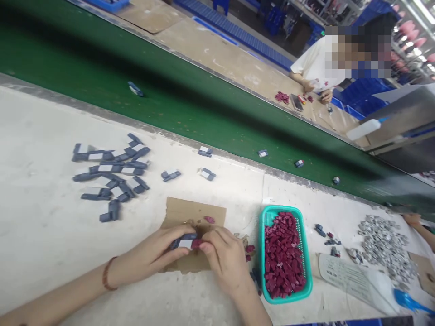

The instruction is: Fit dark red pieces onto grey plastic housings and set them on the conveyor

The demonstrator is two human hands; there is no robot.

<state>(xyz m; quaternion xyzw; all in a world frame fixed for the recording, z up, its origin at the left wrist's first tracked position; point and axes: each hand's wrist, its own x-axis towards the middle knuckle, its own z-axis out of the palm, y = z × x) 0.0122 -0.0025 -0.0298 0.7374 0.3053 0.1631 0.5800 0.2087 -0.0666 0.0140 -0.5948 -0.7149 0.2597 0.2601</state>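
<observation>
Over a piece of brown cardboard (193,210), my left hand (152,251) grips a dark grey-blue plastic part (185,243) with a white face. My right hand (226,258) pinches a small maroon piece (196,244) against the right end of that part. Fingers hide some of the contact between the two. Another maroon piece (209,219) lies on the cardboard beyond my hands. To the right stands a turquoise basket (262,253) filled with maroon pieces (283,253). A group of similar grey-blue parts (112,167) is spread on the white table at the left.
A green conveyor belt (163,104) runs behind the table, carrying several parts. At right lie a bottle (353,276) with a blue nozzle and a pile of silvery pieces (387,244), near another person's hand (413,218). A co-worker (312,61) works across the belt.
</observation>
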